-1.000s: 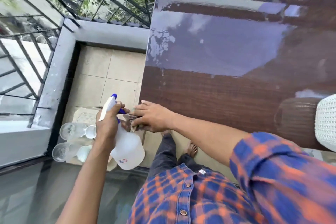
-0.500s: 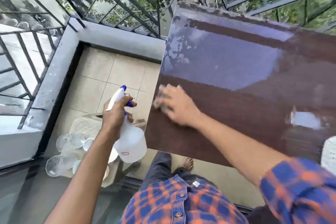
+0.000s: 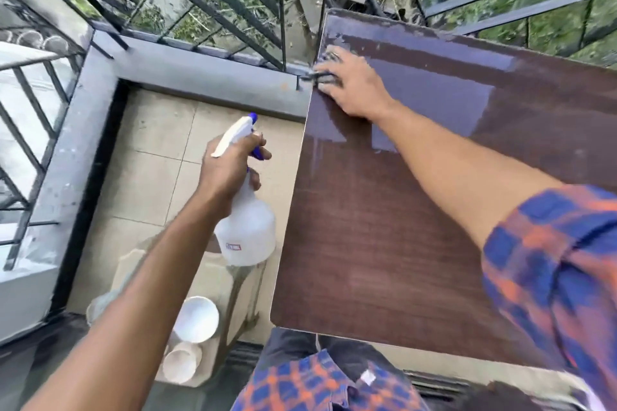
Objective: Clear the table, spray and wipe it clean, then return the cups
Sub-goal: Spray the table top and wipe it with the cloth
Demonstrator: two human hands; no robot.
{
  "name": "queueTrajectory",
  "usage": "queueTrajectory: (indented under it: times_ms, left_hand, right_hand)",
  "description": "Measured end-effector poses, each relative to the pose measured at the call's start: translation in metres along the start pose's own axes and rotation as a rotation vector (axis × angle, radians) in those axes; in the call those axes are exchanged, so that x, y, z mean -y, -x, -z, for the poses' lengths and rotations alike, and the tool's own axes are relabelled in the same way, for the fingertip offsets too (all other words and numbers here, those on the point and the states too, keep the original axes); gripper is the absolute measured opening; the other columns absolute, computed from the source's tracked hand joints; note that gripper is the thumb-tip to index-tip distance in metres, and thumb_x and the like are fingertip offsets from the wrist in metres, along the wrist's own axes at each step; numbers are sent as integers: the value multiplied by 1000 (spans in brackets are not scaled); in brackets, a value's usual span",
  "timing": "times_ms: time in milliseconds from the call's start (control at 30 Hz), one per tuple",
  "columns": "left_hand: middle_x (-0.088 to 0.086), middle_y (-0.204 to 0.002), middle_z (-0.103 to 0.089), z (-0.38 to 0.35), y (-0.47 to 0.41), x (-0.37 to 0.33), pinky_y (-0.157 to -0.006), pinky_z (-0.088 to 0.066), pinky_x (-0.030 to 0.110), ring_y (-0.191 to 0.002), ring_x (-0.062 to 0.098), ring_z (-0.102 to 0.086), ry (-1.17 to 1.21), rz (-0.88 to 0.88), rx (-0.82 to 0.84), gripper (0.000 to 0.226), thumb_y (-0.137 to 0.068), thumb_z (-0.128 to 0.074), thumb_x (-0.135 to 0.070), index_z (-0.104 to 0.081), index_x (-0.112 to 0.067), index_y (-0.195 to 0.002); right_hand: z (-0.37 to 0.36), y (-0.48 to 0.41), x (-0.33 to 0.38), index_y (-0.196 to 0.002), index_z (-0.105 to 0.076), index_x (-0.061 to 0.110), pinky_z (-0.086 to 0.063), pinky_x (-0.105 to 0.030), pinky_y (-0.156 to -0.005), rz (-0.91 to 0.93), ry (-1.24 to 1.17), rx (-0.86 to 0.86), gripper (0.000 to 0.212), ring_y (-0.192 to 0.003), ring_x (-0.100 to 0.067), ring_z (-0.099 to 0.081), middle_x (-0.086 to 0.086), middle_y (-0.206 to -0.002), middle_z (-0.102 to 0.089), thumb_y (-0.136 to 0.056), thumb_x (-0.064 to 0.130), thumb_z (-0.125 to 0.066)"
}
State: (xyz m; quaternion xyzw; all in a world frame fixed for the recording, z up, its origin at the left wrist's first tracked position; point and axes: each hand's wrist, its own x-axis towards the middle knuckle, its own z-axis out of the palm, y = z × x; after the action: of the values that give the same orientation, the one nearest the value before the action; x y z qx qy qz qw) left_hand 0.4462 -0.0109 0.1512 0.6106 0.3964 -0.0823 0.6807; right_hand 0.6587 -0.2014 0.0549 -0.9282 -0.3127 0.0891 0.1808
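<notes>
Right hand [image 3: 354, 85] stretched out to the far left corner of the bench [image 3: 384, 243], arm extended across the dark wood-grain top, palm down, fingers spread flat and pressing a cloth [image 3: 325, 77] that shows only as a blurred dark scrap under the fingertips at the bench's left edge; flattened open on the cloth rather than gripping it. Pale wet sheen across the far half of the bench, dry wood grain on the near half. Left hand [image 3: 230, 173] held out over the tiled floor [image 3: 150, 160] just left of the bench's left edge, wrapped closed around the neck of a white spray bottle [image 3: 247, 230], blue trigger under the fingers, nozzle pointing away and left, bottle upright and off the bench. On the floor below that forearm, near the bench's near left corner, white cups [image 3: 195, 319] lying on a pale mat [image 3: 217, 280], one partly hidden behind the arm. Dark metal railing [image 3: 213, 10] along the grey ledge beyond the floor, greenery behind. Plaid sleeve [image 3: 551, 260] over the right upper arm
</notes>
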Motion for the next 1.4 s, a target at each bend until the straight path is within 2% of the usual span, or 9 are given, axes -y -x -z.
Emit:
queueTrajectory:
  times_ms: [200, 267, 400, 533, 667, 933, 1133, 1333, 1400]
  left_hand:
    - [7, -80, -69, -11, -41, -17, -53, -34, 28, -39, 22, -39, 9, 6, 35, 6, -92, -63, -19, -66, -16, -88]
    - [8, -83, -70, -16, -55, -22, -52, -35, 28, -39, 22, -40, 13, 7, 39, 19, -91, -64, -23, -69, -11, -105]
    - [5, -80, -66, -29, -79, -35, -49, -37, 24, -41, 21, -40, -13, -37, 111, 25, -97, -60, -25, -67, -40, -116]
    - [5, -74, -64, -47, -101, -55, -47, -34, 22, -35, 20, -38, -46, -57, 89, 14, -98, -58, -21, -69, -16, -105]
    - [7, -77, -68, -63, -107, -68, -47, -36, 23, -34, 21, -41, -101, -101, 101, 15, -96, -59, -22, -65, -10, -88]
    - [6, -77, -67, -79, -91, -77, -49, -35, 26, -34, 19, -41, -109, -102, 173, 15, -97, -58, -21, -64, -10, -88]
    - [5, -76, -66, -84, -72, -72, -47, -34, 25, -34, 19, -40, -127, -124, 167, 15, -97, -58, -19, -64, -8, -89]
    - [10, -80, -66, -94, -47, -57, -46, -36, 24, -38, 18, -42, -131, -155, 177, 13, -95, -60, -18, -66, -8, -92]
    - [11, -85, -69, -100, -39, -50, -55, -42, 27, -51, 21, -52, -99, -172, 177, 21, -86, -64, -24, -71, -7, -97]
  right_hand:
    - [-32, 105, 41, -120, -72, 31, -30, -56, -116, 303, -39, 27, 27, -139, -31, -46, -3, -151, -51, -96, 39, -64]
    - [-40, 138, 43, -122, -73, 30, -31, -53, -117, 445, -38, 96, 28, -138, -30, -49, -6, -151, -53, -97, 39, -65]
    - [-19, 79, 17, -120, -75, 25, -36, -42, -114, 619, -75, 125, 28, -129, -24, -54, -9, -142, -60, -101, 41, -61]
    - [19, -61, -37, -122, -68, 37, -37, -47, -114, 198, 3, 2, 27, -128, -26, -53, -3, -145, -53, -97, 41, -59]
    - [39, -110, -52, -131, -63, 25, -37, -27, -103, -120, -33, -46, 39, -129, -28, -53, -6, -144, -51, -96, 41, -62]
    - [28, 2, -63, -127, -65, 30, -38, -38, -107, -172, 46, -211, 34, -124, -27, -51, -1, -144, -52, -97, 42, -56]
    - [62, 18, -148, -138, -54, 24, -32, -51, -116, -1019, 83, -391, 44, -138, -34, -41, -10, -153, -39, -99, 44, -50]
    - [15, -5, -14, -125, -65, 31, -50, -49, -94, -331, 31, -196, 36, -115, -34, -56, -7, -130, -58, -90, 33, -56]
    - [-21, 42, 35, -128, -63, 29, -46, -52, -99, -87, 53, -86, 39, -125, -33, -53, -7, -138, -56, -89, 36, -61]
